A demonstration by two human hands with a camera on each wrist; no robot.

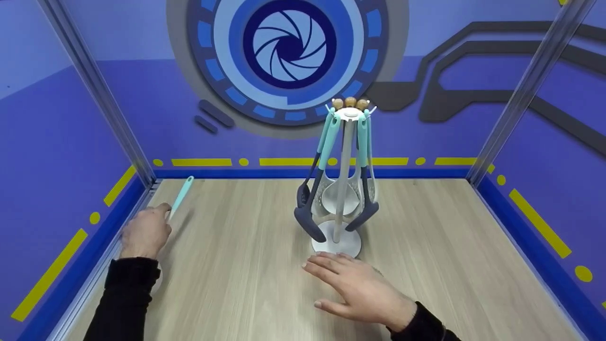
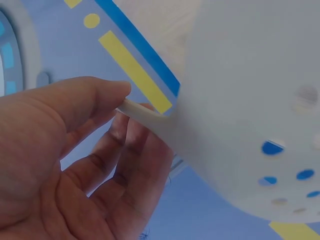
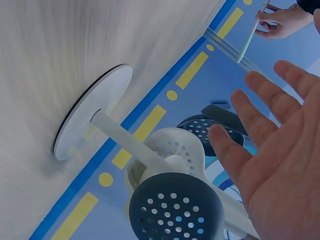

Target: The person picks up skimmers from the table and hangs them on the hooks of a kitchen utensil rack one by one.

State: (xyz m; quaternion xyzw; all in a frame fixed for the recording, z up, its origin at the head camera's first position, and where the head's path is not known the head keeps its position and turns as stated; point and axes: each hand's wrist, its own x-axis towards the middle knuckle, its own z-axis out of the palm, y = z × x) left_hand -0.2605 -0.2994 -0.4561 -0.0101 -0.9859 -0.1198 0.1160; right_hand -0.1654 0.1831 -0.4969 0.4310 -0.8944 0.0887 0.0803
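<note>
At the left side of the table, my left hand (image 1: 147,232) pinches the shaft of a skimmer (image 2: 235,110) between thumb and fingers. Its white bowl has holes, and its mint handle (image 1: 182,195) points up and away; in the head view my hand and sleeve hide most of the bowl. A white utensil stand (image 1: 344,180) with a round base (image 1: 349,242) holds several hanging utensils, among them a dark perforated turner (image 3: 175,205) and a white perforated spoon (image 3: 192,150). My right hand (image 1: 362,289), fingers straight, hovers just in front of the base.
The stand is topped by brown wooden balls (image 1: 350,102). A wood-grain table (image 1: 236,265) lies beneath it all. Blue printed panels (image 1: 128,118) with metal posts (image 1: 102,90) enclose the back and both sides.
</note>
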